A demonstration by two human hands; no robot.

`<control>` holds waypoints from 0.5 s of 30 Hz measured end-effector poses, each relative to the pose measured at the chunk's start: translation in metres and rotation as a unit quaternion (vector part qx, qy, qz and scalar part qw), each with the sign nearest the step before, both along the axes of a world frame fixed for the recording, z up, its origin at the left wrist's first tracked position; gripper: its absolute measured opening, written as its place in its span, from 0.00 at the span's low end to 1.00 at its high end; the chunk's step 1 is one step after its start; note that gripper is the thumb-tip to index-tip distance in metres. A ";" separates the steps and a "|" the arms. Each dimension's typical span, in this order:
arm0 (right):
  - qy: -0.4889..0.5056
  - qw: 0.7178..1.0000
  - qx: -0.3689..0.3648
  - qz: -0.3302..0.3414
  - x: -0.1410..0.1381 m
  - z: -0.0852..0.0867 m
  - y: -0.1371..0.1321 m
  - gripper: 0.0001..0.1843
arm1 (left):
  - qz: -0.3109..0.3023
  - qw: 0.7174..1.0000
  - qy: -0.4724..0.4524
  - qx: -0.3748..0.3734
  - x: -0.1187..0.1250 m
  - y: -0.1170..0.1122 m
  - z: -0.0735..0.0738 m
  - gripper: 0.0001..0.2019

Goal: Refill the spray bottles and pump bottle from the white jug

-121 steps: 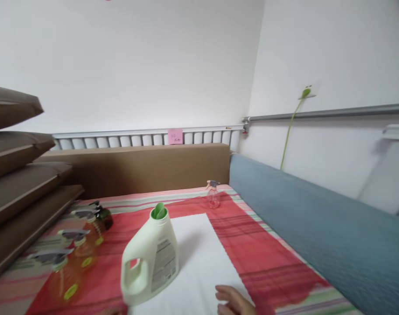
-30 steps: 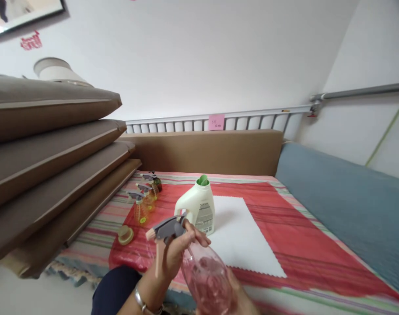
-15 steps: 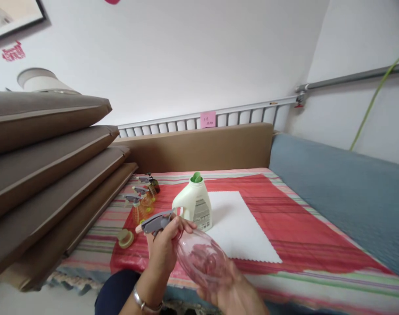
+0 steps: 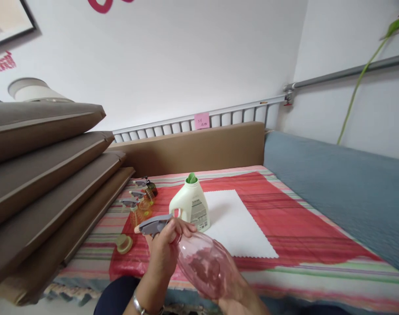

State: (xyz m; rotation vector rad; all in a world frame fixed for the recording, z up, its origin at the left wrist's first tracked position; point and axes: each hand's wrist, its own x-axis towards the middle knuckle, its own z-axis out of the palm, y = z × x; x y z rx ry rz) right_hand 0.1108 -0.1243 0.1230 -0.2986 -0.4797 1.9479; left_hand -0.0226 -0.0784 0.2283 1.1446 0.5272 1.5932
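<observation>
The pink trigger spray bottle is held tilted in front of the detergent jug, its grey head pointing left. The left hand is curled closed around the neck, just below the head; the right hand is cupped around the base, though how tightly its fingers grip cannot be told. The smooth, rounded plastic could slip if either hold loosens, particularly if the neck is twisted against a weak grip at the base. Swinging the head forward could knock the jug, whose green spout is uncovered, and spill any contents onto the white sheet.
</observation>
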 end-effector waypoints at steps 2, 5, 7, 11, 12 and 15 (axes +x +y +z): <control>0.005 0.999 -0.001 0.043 0.001 -0.004 0.001 0.38 | 0.002 1.000 0.004 0.004 0.000 -0.001 0.000 0.12; -0.019 0.998 0.002 0.059 0.001 -0.008 0.002 0.33 | -0.008 1.000 0.010 0.006 0.000 -0.001 0.000 0.13; -0.020 0.999 0.022 -0.021 0.001 -0.009 0.002 0.37 | -0.010 1.000 0.002 0.002 0.001 -0.001 -0.001 0.13; 0.006 1.000 -0.013 0.014 0.001 -0.003 0.000 0.37 | 0.000 1.000 0.003 -0.018 0.002 0.000 -0.003 0.11; 0.001 0.999 -0.028 0.045 0.001 -0.001 -0.001 0.35 | -0.002 1.000 0.008 -0.019 0.002 0.001 -0.004 0.11; -0.016 0.999 -0.034 0.035 0.002 0.004 -0.002 0.31 | -0.021 1.000 0.003 -0.014 0.001 0.002 -0.005 0.13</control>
